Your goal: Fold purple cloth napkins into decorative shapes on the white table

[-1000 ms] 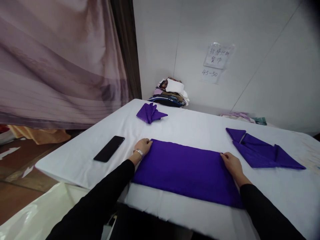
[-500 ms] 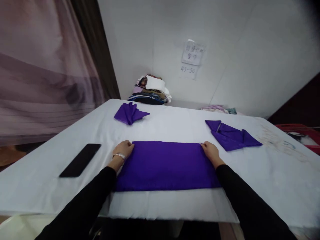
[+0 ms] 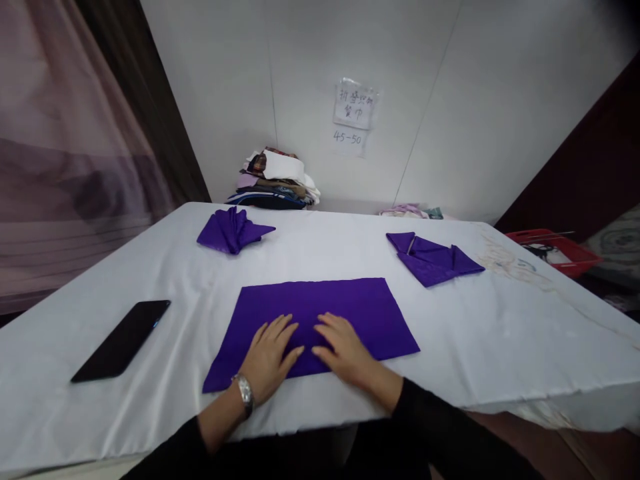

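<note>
A purple cloth napkin (image 3: 320, 303), folded into a flat rectangle, lies in front of me on the white tablecloth. My left hand (image 3: 270, 357) rests palm down on its near part, fingers spread; a silver bracelet circles that wrist. Just to the right, my right hand (image 3: 345, 347) also lies flat on the napkin with its fingers apart. Neither hand grips the fabric. Farther back on the left is a purple napkin folded into a pleated fan shape (image 3: 233, 231). Another folded purple napkin with pointed ends (image 3: 433, 259) lies at the back right.
A black phone (image 3: 123, 340) lies left of the napkin on the white tablecloth (image 3: 320, 243). Behind the table is a pile of folded clothes (image 3: 277, 180) against the wall. A handwritten paper sign (image 3: 354, 107) hangs there. Right of the table stands a red basket (image 3: 575, 267).
Both hands have let go of the napkin's far corners and come together, flat, on its near middle. The view has shifted, and the napkin sits slightly askew.
</note>
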### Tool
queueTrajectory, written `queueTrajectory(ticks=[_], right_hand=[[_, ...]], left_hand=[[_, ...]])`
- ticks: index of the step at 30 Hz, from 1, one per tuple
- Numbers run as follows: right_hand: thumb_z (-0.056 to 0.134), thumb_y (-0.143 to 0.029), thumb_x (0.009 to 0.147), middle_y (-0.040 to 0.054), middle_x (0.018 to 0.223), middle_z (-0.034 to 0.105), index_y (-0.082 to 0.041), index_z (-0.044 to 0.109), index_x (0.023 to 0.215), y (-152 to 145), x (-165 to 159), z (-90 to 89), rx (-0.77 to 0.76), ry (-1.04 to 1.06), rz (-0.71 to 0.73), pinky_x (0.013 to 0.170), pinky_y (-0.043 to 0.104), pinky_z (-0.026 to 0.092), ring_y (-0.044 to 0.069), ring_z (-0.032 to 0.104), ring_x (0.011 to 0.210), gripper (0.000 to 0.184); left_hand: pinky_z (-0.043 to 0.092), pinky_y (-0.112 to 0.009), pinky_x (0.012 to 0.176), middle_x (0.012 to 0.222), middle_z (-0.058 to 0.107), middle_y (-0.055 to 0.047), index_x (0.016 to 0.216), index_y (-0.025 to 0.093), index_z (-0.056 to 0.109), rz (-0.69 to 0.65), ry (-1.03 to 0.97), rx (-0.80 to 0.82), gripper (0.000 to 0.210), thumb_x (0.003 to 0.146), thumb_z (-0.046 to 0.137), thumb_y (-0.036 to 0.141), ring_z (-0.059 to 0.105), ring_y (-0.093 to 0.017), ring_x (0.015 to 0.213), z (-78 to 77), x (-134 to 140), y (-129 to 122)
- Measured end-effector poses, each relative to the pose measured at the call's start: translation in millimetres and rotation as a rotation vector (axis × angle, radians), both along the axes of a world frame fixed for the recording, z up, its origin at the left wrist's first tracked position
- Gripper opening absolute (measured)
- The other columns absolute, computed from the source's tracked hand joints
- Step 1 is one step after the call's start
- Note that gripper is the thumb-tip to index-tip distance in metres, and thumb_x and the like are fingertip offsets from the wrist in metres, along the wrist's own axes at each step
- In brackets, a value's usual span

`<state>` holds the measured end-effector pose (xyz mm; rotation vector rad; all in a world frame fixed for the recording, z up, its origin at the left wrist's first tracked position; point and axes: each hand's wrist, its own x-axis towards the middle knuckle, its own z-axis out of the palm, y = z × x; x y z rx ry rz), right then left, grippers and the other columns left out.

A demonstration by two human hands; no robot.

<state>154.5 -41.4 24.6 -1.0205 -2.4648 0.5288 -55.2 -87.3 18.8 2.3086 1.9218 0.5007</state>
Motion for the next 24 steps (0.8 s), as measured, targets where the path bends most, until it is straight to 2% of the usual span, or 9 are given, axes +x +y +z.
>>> queueTrajectory(ticks=[3,6,8,11,15,18,22,24], right_hand=[[0.04,-0.045,0.089,0.0085,0.144,0.032,-0.021,0.041,0.132,-30,-27,-3.1,-0.07,-0.095,0.048,0.108,0.046,0.018,0.022,0.022,0.134,0.049],[0.038,-0.053,0.087,0.0115,0.146,0.026,-0.019,0.036,0.136,-36,-22,-8.0,-0.085,-0.182,0.006,0.108,0.049,0.013,0.025,0.017,0.136,0.059],[0.037,-0.059,0.085,0.0119,0.147,0.023,-0.019,0.035,0.137,-32,-1,-12.3,-0.072,-0.236,-0.041,0.108,0.05,0.011,0.027,0.015,0.136,0.066],[0.035,-0.059,0.085,0.0106,0.147,0.022,-0.019,0.032,0.139,-25,48,-20.9,-0.041,-0.32,-0.177,0.107,0.051,0.012,0.027,0.014,0.136,0.067],[0.033,-0.054,0.087,0.0109,0.147,0.024,-0.018,0.032,0.139,-18,117,-35.7,0.025,-0.407,-0.44,0.106,0.051,0.015,0.027,0.015,0.136,0.063],[0.034,-0.052,0.087,0.0111,0.147,0.025,-0.018,0.032,0.139,-17,144,-45.4,0.072,-0.432,-0.533,0.105,0.051,0.018,0.028,0.017,0.135,0.062],[0.037,-0.051,0.086,0.0107,0.146,0.026,-0.017,0.035,0.137,-19,149,-51.1,0.096,-0.43,-0.558,0.105,0.051,0.019,0.029,0.019,0.135,0.061],[0.037,-0.049,0.086,0.0111,0.144,0.03,-0.017,0.039,0.134,-16,150,-49.5,0.079,-0.398,-0.573,0.105,0.049,0.021,0.028,0.023,0.133,0.058]], left_hand=[[0.019,-0.047,0.109,0.142,0.037,-0.005,0.129,0.025,0.045,-0.048,0.09,-0.067,0.048,0.082,0.041,0.035,0.028,-0.023,0.133,-10.1,18,-10],[0.018,-0.05,0.108,0.144,0.033,-0.006,0.133,0.023,0.041,-0.026,0.133,-0.12,0.053,0.084,0.038,0.041,0.025,-0.025,0.134,-17.9,19,-15],[0.016,-0.051,0.108,0.145,0.03,-0.006,0.135,0.022,0.038,0.008,0.142,-0.128,0.057,0.085,0.034,0.049,0.023,-0.025,0.135,-20.8,13,-19],[0.014,-0.05,0.109,0.145,0.029,-0.005,0.136,0.023,0.036,0.094,0.16,-0.131,0.061,0.084,0.033,0.053,0.021,-0.025,0.135,-22.3,-5,-29],[0.014,-0.05,0.109,0.145,0.028,-0.006,0.136,0.019,0.036,0.319,0.21,-0.168,0.061,0.082,0.035,0.047,0.02,-0.025,0.136,-20.9,-38,-38],[0.015,-0.052,0.107,0.146,0.026,-0.009,0.135,0.015,0.038,0.456,0.242,-0.184,0.061,0.082,0.036,0.045,0.02,-0.027,0.135,-16.0,-42,-37],[0.017,-0.049,0.108,0.147,0.025,-0.009,0.135,0.016,0.039,0.325,0.179,-0.16,0.06,0.083,0.036,0.047,0.022,-0.026,0.135,-5.5,-23,-21],[0.021,-0.047,0.107,0.147,0.024,-0.01,0.135,0.016,0.038,0.312,0.143,-0.15,0.059,0.084,0.035,0.047,0.023,-0.026,0.134,0.0,-21,-6]])
